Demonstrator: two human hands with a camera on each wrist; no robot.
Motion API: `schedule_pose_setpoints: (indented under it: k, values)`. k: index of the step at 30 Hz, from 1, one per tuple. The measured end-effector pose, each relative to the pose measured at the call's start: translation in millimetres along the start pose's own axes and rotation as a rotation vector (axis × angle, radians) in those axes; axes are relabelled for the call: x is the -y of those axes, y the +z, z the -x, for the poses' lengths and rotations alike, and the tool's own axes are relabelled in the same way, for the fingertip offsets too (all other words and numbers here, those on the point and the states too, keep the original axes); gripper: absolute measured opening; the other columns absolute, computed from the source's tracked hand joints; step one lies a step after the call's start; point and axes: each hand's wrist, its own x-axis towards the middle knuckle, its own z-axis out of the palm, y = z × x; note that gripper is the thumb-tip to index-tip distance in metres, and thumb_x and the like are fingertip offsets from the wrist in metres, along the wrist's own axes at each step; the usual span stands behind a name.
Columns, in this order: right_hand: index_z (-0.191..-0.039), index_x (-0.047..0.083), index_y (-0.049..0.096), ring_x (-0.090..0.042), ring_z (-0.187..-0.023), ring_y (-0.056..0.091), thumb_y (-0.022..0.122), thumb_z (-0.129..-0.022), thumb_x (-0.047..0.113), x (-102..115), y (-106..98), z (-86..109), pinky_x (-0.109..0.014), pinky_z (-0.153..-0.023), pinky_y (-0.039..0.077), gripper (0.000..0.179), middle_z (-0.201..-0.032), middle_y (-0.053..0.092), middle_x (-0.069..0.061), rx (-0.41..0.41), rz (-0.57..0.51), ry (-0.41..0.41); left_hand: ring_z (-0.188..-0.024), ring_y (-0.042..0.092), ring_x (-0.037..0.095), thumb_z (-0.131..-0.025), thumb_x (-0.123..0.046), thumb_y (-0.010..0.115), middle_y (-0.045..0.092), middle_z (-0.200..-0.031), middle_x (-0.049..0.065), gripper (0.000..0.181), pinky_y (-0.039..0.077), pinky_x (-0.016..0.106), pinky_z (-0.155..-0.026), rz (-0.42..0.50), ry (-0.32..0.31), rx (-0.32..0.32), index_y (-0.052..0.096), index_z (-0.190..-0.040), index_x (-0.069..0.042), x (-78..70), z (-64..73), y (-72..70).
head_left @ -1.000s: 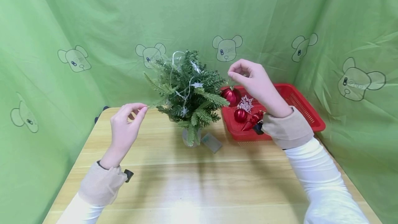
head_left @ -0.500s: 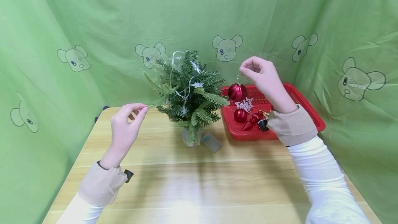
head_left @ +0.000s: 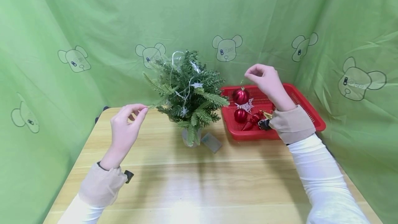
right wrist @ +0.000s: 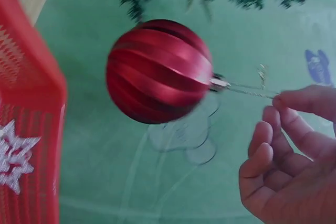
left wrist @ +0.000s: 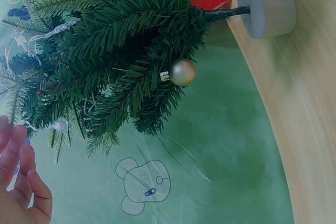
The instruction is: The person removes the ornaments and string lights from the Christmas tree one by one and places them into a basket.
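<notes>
From the thumb and fingertips of my right hand (head_left: 265, 80), a shiny red Christmas ball (head_left: 240, 95) hangs by a thin gold cord. The right wrist view shows the red ball's (right wrist: 160, 72) swirled ridges, its metal cap and the pinched gold cord (right wrist: 252, 92). My left hand (head_left: 125, 127) pinches the tip of a branch on the left side of the small Christmas tree (head_left: 196, 92). Star lights (head_left: 197, 85) on a clear wire wind through the tree. A small gold ball (left wrist: 182, 72) hangs on a lower branch in the left wrist view.
Right of the tree stands a red basket (head_left: 306, 111) holding a smaller red ball (head_left: 240, 115), a silver snowflake (head_left: 246, 105) and other ornaments. A flat translucent box (head_left: 211, 142) lies by the tree's round base (head_left: 187, 137). A green curtain (head_left: 192, 13) surrounds the table.
My right hand has moved right, away from the tree, then slightly down, carrying the red Christmas ball from beside the branches to over the basket's back left part. My left hand has stayed put.
</notes>
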Motion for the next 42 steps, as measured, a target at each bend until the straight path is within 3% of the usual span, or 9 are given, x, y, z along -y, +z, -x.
schedule_pose_setpoints:
  k: [4,6,10,16,20,30,37,42]
  values:
    - [-0.103,0.002,0.068,-0.018,-0.089,0.059,0.062,-0.093,0.020,-19,5,-6.9,-0.033,-0.080,0.046,0.021,-0.099,0.069,-0.014,0.091,0.118,0.017,-0.071,0.051,-0.002,-0.087,-0.005,0.071,0.070,-0.077,0.011,0.005,0.044,0.013,-0.061,-0.005,-0.001,0.002,0.074,-0.091,-0.002,0.6,0.9,0.3]
    - [-0.103,0.002,0.068,-0.027,-0.096,0.061,0.062,-0.093,0.019,-28,8,-10.1,-0.039,-0.084,0.047,0.020,-0.105,0.069,-0.020,0.143,0.166,0.026,-0.071,0.051,-0.002,-0.087,-0.006,0.071,0.070,-0.077,0.011,0.006,0.045,0.015,-0.061,-0.006,-0.006,0.005,0.073,-0.091,-0.003,1.1,1.3,0.3]
    - [-0.101,0.001,0.069,-0.033,-0.099,0.061,0.062,-0.093,0.018,-44,15,-14.9,-0.043,-0.083,0.047,0.020,-0.105,0.069,-0.020,0.237,0.228,0.040,-0.072,0.051,-0.002,-0.087,-0.007,0.071,0.070,-0.078,0.011,0.006,0.045,0.014,-0.062,-0.005,-0.015,0.009,0.073,-0.092,-0.003,1.3,1.8,0.3]
    - [-0.096,0.000,0.070,-0.024,-0.084,0.058,0.062,-0.092,0.014,-61,25,-17.3,-0.029,-0.067,0.045,0.016,-0.095,0.070,-0.017,0.335,0.270,0.062,-0.070,0.051,-0.001,-0.087,-0.006,0.071,0.070,-0.077,0.011,0.006,0.043,0.011,-0.062,-0.002,-0.010,0.005,0.073,-0.092,-0.003,0.4,2.4,0.5]
    - [-0.094,0.001,0.070,-0.020,-0.078,0.055,0.061,-0.091,0.012,-70,31,-17.8,-0.027,-0.064,0.043,0.015,-0.094,0.071,-0.015,0.382,0.294,0.082,-0.071,0.051,-0.002,-0.087,-0.005,0.071,0.070,-0.077,0.011,0.006,0.043,0.011,-0.062,0.001,-0.007,0.002,0.073,-0.091,-0.002,-0.3,1.4,0.4]
    - [-0.096,-0.002,0.071,-0.023,-0.083,0.056,0.062,-0.089,0.013,-79,37,-13.9,-0.029,-0.069,0.043,0.019,-0.089,0.071,-0.013,0.405,0.332,0.067,-0.072,0.051,-0.003,-0.086,-0.005,0.071,0.070,-0.077,0.012,0.006,0.044,0.012,-0.062,0.001,-0.005,0.000,0.073,-0.091,-0.001,-0.2,0.4,0.9]
    - [-0.099,-0.001,0.071,-0.023,-0.083,0.057,0.062,-0.091,0.015,-75,32,-11.8,-0.029,-0.068,0.045,0.020,-0.092,0.071,-0.014,0.374,0.319,0.083,-0.073,0.051,-0.003,-0.086,-0.005,0.071,0.071,-0.080,0.013,0.007,0.045,0.013,-0.063,0.005,-0.008,-0.004,0.073,-0.092,-0.001,1.0,0.5,0.8]
    - [-0.099,-0.001,0.070,-0.022,-0.078,0.059,0.063,-0.091,0.015,-65,27,-8.7,-0.028,-0.064,0.046,0.020,-0.091,0.070,-0.016,0.329,0.296,0.045,-0.073,0.051,-0.005,-0.087,-0.005,0.071,0.071,-0.079,0.013,0.008,0.044,0.011,-0.064,0.007,-0.010,-0.006,0.073,-0.093,-0.001,2.1,-0.1,0.1]
